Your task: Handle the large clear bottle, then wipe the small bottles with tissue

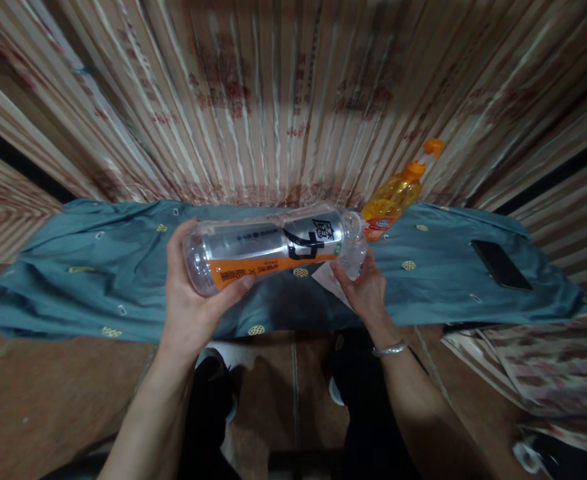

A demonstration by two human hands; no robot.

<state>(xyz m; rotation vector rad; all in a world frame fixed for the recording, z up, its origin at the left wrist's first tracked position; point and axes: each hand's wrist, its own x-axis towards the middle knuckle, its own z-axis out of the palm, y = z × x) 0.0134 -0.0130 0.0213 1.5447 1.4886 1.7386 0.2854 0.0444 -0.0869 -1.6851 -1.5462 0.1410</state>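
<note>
Head view: my left hand (pixel 190 310) grips the base of a clear plastic bottle with a silver-and-orange label (pixel 273 243), over the blue-green cloth (pixel 133 283); my right hand (pixel 369 290) pinches a small clear thing (pixel 354 255) at its neck. The bottle looks light, squashy; hold its middle gently.

My left forearm (pixel 146 393) slants up from near edge, bare, angled rightward. Left hand (pixel 193 297) curled wide, thumb (pixel 236 290) stretched right, fingers mostly hidden on far side. Right forearm (pixel 423 400) slants leftward toward far side. Right hand (pixel 366 287) smaller in my view, closed in grasp, thumb (pixel 340 275) pointing far-left. Hands apart.
</note>
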